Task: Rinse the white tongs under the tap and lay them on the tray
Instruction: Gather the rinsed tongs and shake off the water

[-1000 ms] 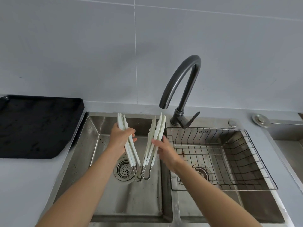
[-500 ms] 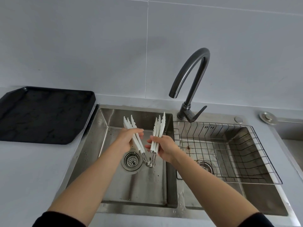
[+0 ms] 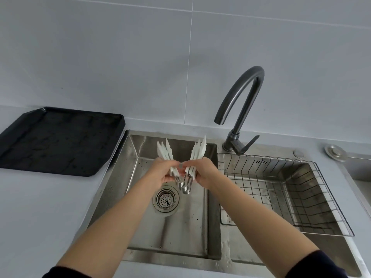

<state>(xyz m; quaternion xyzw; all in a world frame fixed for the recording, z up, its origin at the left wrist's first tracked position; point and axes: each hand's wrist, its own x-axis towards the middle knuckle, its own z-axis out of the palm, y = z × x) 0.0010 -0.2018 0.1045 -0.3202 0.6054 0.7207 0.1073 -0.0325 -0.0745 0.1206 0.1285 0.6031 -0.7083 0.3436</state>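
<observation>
Over the left sink basin point(image 3: 174, 227) I hold two sets of white tongs, tips up and metal hinge ends down. My left hand point(image 3: 160, 172) grips the left tongs point(image 3: 164, 150). My right hand point(image 3: 202, 171) grips the right tongs point(image 3: 198, 149). The two hands nearly touch and the metal ends point(image 3: 184, 186) hang together above the drain point(image 3: 165, 199). The dark tap point(image 3: 240, 109) arches at the back right, with no water running from its spout. The black tray point(image 3: 60, 141) lies on the counter to the left of the sink.
A wire rack point(image 3: 281, 189) sits in the right basin. A round metal cap point(image 3: 336, 152) is set in the grey counter at the far right. The tiled wall rises behind the sink.
Both hands have drawn together, bringing the two tongs closer until the metal ends meet over the drain. The camera has shifted, so the sink and tap appear further right.
</observation>
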